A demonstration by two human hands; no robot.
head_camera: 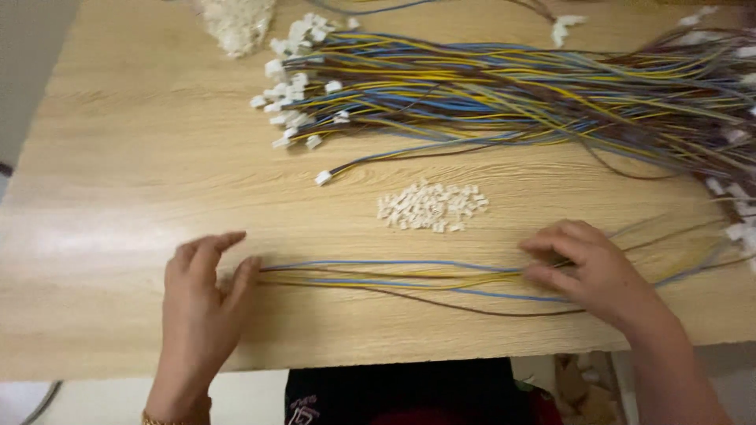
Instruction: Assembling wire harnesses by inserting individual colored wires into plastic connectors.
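A few loose wires (pixel 394 275), blue, yellow and brown, lie stretched along the near part of the wooden table (pixel 118 157). My left hand (pixel 201 295) lies flat over their left ends, fingers slightly apart, fingertips touching the wires. My right hand (pixel 583 264) pinches the same wires further right between thumb and fingers. A small heap of white plastic connectors (pixel 431 207) sits just behind the wires, between my hands.
A big bundle of blue, yellow and brown wires with white connectors on their ends (pixel 504 90) spreads across the far right of the table. A pile of white parts (pixel 236 24) lies at the far edge. The table's front edge runs close to my wrists.
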